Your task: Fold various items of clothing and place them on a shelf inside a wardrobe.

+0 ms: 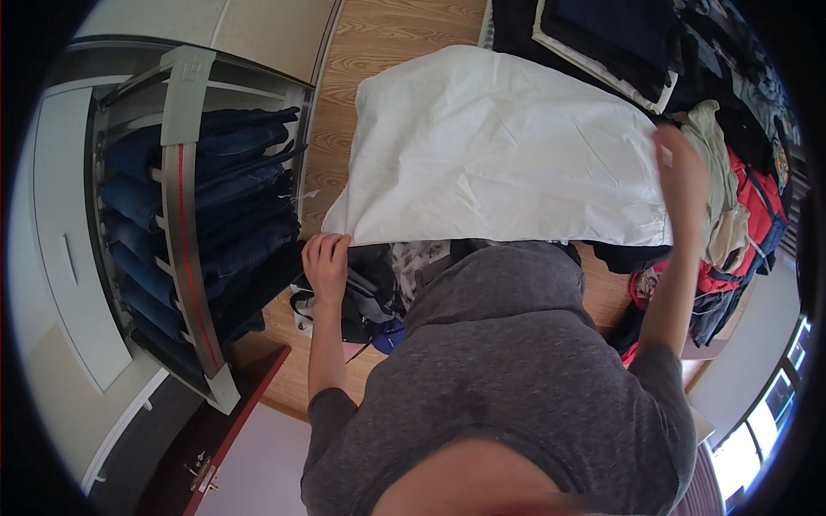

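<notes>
A broad white cloth (503, 155), lightly creased, spreads out in front of my body. Its near edge runs almost straight across, just above my waist. At the near left corner, the fingers of my left hand (327, 264) are curled over the hem and grip it. My right hand (684, 161) is at the cloth's right edge, a little farther from me. Its fingertips are blurred and partly turned away, so whether they pinch the fabric is unclear. Whatever supports the cloth is hidden beneath it.
To the left, a pull-out trouser rack (181, 245) holds several dark blue jeans (242, 193). Heaped clothes, including a red garment (742, 219) and folded dark clothing (610, 39), lie on the right. A bag (355, 322) sits on the wood floor (387, 32) near an open dark-red door (213, 445).
</notes>
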### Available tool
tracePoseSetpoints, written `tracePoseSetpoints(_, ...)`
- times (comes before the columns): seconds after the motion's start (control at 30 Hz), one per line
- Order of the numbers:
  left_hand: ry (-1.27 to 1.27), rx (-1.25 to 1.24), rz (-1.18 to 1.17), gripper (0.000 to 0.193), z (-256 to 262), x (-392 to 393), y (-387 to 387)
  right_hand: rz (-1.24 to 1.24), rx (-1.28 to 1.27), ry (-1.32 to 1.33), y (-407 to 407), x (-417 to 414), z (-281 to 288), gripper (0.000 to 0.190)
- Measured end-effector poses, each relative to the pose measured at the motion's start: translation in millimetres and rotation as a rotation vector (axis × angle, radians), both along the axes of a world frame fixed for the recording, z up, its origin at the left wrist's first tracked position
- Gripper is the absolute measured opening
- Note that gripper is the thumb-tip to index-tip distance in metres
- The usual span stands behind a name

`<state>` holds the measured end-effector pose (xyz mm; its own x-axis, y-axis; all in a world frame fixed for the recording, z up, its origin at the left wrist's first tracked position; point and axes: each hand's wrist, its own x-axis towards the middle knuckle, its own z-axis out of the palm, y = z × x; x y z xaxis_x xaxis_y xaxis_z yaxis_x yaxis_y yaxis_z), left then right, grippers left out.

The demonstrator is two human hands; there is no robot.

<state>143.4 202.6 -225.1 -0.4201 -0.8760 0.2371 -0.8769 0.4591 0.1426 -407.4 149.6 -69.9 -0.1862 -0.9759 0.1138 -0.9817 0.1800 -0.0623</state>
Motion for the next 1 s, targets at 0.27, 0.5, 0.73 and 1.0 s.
tracePoseSetpoints(0.27, 0.051, 0.017, 0.056, 0.031, -14, -5, 11, 1.112, 0.196, -0.564, -47, 230, -106, 0.050)
tracePoseSetpoints(0.5, 0.116, -0.061, 0.176, 0.027, -8, -8, 10, 1.032, 0.475, -0.450, -10, 243, -170, 0.066)
tracePoseSetpoints(0.73, 0.252, -0.028, 0.162, 0.018, 11, 2, -24, 0.838, 0.744, -0.679, 21, 140, -105, 0.063)
tracePoseSetpoints(1.0, 0.378, 0.344, 0.143, 0.007, 75, -6, -134, 0.487, 0.529, -0.627, 53, 89, -88, 0.037)
